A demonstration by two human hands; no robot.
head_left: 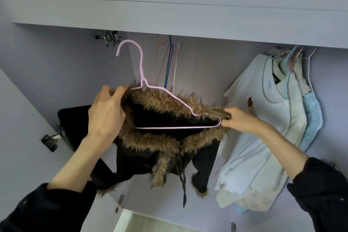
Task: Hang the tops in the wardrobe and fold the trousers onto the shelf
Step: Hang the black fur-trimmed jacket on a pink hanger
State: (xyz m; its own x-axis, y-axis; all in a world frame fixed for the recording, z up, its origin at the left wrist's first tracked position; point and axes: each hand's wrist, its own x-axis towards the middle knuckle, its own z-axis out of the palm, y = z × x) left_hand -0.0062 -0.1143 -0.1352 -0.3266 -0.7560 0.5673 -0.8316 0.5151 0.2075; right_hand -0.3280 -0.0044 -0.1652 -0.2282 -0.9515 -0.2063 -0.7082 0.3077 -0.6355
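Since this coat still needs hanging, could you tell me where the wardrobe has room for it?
Free: between the bare hangers and the white tops. Crowded: the far right, where tops hang packed together.

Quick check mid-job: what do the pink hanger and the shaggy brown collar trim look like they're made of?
The thin pink hanger looks like wire with a matte pink coating, judging by its slim bent rod and twisted neck. The shaggy brown collar trim looks like faux or real fur, with long spiky tan fibres; which one cannot be told.
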